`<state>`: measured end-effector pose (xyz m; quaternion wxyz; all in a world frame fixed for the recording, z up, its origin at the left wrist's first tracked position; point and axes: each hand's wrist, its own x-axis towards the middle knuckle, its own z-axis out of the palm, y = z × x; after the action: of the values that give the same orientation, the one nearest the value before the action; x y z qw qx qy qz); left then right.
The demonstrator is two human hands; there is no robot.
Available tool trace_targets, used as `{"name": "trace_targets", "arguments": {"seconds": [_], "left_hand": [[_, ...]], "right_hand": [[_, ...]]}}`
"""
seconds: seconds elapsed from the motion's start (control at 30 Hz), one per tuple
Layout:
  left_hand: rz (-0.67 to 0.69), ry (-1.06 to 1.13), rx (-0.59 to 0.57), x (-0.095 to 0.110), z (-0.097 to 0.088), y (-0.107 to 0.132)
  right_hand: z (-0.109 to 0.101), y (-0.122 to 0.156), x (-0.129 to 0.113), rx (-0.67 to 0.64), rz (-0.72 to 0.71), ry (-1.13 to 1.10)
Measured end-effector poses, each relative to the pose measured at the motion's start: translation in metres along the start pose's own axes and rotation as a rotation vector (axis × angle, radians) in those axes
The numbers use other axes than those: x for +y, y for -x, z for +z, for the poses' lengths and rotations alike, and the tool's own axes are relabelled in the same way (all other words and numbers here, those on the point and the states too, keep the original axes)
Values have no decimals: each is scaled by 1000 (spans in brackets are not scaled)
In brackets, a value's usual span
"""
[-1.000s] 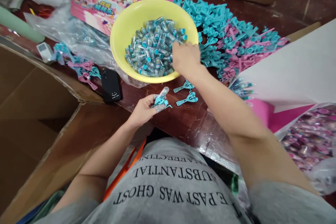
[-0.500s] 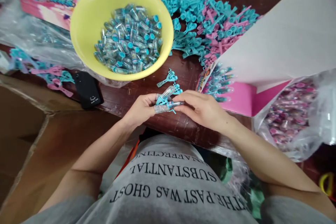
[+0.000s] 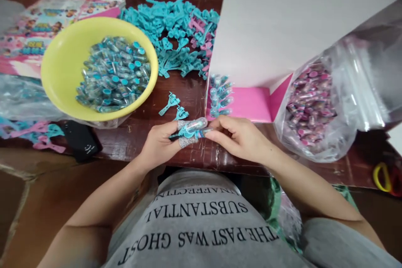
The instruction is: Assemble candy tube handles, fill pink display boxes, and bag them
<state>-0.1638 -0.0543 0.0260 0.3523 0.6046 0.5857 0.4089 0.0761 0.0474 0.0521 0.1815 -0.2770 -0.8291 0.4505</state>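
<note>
In front of my body, my left hand (image 3: 155, 146) is closed on a blue plastic toy piece (image 3: 187, 130), gripping it between thumb and fingers wrapped in grey tape. A clear, round-ended capsule (image 3: 198, 123) lies along the piece and points right. My right hand (image 3: 243, 139) pinches the end of a second, darker capsule (image 3: 203, 132) at the piece's right side; my fingers partly hide it. Just beyond my left hand, two loose blue pieces (image 3: 169, 103) lie on the brown table (image 3: 138, 134).
A yellow bowl (image 3: 53, 65) of blue-capped capsules stands left, near a black phone (image 3: 81, 140). Blue and pink pieces (image 3: 176, 21) are heaped behind. To the right are an open pink-and-white box (image 3: 251, 104) with filled toys, a bag of pink-capped capsules (image 3: 309, 104) and yellow-handled scissors (image 3: 382, 177).
The view has swung right, so the table's things appear further left. Both hands still hold the toy piece, now tilted differently, with the capsules pointing right.
</note>
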Motion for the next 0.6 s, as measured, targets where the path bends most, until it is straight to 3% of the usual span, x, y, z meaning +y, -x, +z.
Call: {"name": "trace_targets", "arguments": {"seconds": [0.13, 0.33, 0.5, 0.6], "left_hand": [[14, -16, -44, 11, 23, -18], [150, -97, -169, 31, 55, -63], [408, -527, -137, 20, 42, -120], [446, -703, -247, 0, 29, -135]], "right_hand": [[-25, 17, 8, 30, 47, 15], [-53, 31, 15, 119, -35, 45], [-110, 30, 42, 392, 24, 328], [-137, 14, 72, 367, 27, 510]]}}
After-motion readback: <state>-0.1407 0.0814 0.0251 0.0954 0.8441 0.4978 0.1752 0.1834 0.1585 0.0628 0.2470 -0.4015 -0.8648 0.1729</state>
